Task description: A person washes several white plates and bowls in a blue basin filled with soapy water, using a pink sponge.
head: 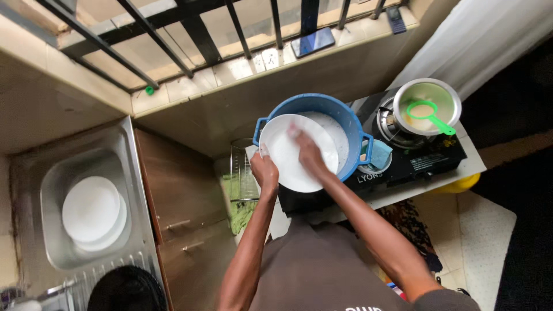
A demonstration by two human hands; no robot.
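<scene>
Over the blue basin (345, 118) — both hands grip a white plate (288, 155).

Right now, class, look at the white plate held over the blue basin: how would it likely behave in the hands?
The white plate looks rigid, so it should not flex. It appears wet over the suds in the blue basin, so it is probably slippery. The left hand grips only its rim while the right hand presses its face; dropped, it might chip or break.

White plates (92, 210) lie in the steel sink (132, 173); green strainer (429, 115) tops a pot (455, 103).
</scene>
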